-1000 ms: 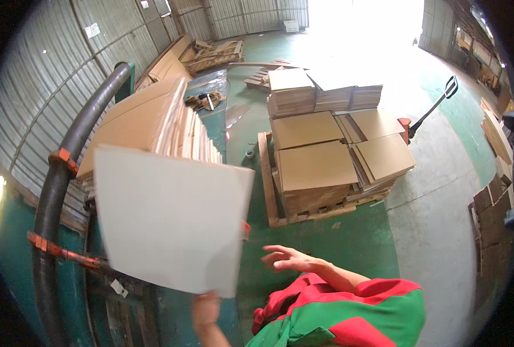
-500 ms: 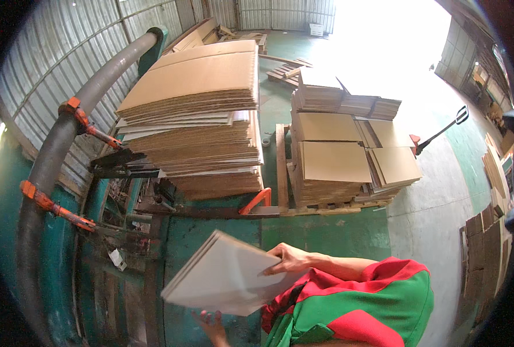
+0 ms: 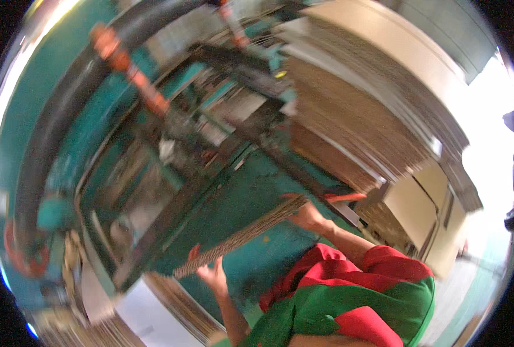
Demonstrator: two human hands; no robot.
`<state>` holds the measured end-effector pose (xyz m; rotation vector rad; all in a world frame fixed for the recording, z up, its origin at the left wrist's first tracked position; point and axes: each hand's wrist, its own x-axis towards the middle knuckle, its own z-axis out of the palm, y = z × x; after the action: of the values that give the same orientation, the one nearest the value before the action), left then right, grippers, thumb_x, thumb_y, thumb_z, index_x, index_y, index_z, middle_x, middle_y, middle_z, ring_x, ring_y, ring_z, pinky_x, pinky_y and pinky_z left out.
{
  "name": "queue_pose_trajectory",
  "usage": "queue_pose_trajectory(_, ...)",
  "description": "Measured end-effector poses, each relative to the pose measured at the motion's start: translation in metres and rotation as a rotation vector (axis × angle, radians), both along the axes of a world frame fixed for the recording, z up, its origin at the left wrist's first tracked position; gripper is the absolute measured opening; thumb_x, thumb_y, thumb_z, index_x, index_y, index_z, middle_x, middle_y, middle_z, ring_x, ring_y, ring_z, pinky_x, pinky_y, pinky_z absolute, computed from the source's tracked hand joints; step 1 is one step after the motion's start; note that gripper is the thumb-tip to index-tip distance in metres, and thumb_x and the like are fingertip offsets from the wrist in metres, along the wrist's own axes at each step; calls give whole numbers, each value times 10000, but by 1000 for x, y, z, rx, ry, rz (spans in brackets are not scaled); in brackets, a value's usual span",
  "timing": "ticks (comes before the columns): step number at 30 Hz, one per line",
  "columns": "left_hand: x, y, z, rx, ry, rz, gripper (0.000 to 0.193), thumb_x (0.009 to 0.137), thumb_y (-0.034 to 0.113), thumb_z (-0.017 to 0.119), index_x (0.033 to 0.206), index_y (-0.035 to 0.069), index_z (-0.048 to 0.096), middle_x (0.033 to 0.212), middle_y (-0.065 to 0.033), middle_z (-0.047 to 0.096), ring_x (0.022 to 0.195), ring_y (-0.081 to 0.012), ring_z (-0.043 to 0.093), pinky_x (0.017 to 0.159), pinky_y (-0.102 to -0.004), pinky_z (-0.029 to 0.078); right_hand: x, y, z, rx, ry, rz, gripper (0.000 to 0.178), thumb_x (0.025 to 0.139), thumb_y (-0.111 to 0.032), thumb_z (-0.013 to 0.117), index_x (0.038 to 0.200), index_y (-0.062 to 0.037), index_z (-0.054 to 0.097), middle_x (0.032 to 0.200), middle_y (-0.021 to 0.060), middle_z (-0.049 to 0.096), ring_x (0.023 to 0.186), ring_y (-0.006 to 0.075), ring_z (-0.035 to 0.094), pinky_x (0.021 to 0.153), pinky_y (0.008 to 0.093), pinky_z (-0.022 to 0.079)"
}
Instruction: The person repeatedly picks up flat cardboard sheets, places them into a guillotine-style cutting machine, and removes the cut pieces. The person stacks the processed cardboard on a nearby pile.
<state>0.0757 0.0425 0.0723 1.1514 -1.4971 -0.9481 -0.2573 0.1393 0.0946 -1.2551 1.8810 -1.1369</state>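
A thin stack of cardboard sheets (image 3: 242, 236) is held on edge in front of me, its layered brown edges facing up. My left hand (image 3: 212, 276) grips its lower left end, with the thumb on the near side and a finger on the far side. At the upper right end, my right hand (image 3: 307, 216) is closed round the sheets; its fingers are partly hidden and a little blurred. The held sheets slant from lower left to upper right above the green floor.
A pile with a white top sheet (image 3: 153, 309) stands at the lower left. At the upper right rises a tall cardboard stack (image 3: 361, 95), with flat cartons (image 3: 413, 208) beyond it. Dark machine framing (image 3: 170, 231) and a thick grey pipe (image 3: 66, 110) with orange clamps (image 3: 131, 72) lie left.
My view has swung left. The sheets have turned from white face up to edge up, and my left hand, apart from them before, now grips their left end.
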Motion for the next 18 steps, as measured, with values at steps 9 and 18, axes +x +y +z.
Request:
queue_pose_trajectory(9,-20,1,-59,325,527,133,688,684,143,852,1256,-12,503,1291,-124,512,1179,-237,496,1005,-396,408,-33,-17,-90,10,212,301,559,773,-272,770,1243,-63,552,1160,112,628,1053,270,599,948,386,461)
queue_pose_trajectory(18,-52,-38,-38,452,-109,321,533,776,288,810,1104,-50,560,1032,-162,668,872,-237,646,788,-346,508,-37,-59,-91,249,-503,-211,473,816,-281,754,1163,-18,570,1054,107,631,971,241,622,866,384,509)
